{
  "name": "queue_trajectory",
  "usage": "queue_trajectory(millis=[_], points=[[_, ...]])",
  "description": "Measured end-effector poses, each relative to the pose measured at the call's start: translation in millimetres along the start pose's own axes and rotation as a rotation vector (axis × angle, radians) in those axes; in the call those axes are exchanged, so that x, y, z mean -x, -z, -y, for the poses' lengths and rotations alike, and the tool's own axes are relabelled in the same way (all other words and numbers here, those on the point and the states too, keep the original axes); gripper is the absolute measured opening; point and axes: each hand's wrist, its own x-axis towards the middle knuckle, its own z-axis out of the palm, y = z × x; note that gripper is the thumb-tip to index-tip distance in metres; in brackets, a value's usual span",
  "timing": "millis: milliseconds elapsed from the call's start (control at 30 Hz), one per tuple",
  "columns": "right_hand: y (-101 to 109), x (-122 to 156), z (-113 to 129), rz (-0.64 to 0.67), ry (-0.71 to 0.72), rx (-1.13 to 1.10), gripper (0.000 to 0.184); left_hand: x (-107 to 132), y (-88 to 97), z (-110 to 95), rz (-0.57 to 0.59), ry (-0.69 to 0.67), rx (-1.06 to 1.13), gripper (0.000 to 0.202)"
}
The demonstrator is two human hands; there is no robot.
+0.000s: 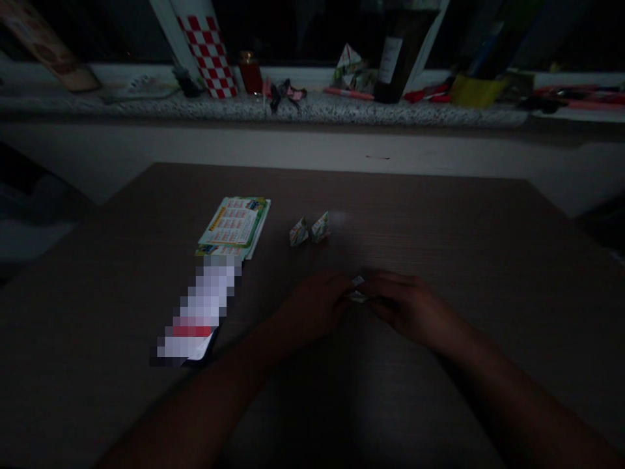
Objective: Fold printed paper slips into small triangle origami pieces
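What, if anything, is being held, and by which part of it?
A small piece of paper, by its opposite sides, between the left hand and right hand; the exact finger placement is too dark to tell.

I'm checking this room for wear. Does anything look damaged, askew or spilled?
A thin reddish mark stands out on the plain wall below the sill, perhaps a scratch or stain. The printed cards at left are stacked unevenly, edges sticking out. No spill is clear in this dim light.
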Motion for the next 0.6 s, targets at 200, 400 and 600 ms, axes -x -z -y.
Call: queue_trajectory(millis=[200, 400, 600], points=[[-1, 2, 2, -0.017, -0.010, 0.005, 0.033, -1, 1.0, -2, 0.017, 0.012, 0.036, 0.012], [0, 3, -1, -0.002, -0.024, -0.009, 0.030, 1, 0.2, 1, 0.014, -0.010, 0.054, 0.014], [13, 6, -4, 0.004, -0.048, 0.062, 0.028, 7, 4.0, 1, -0.017, -0.049, 0.050, 0.022]])
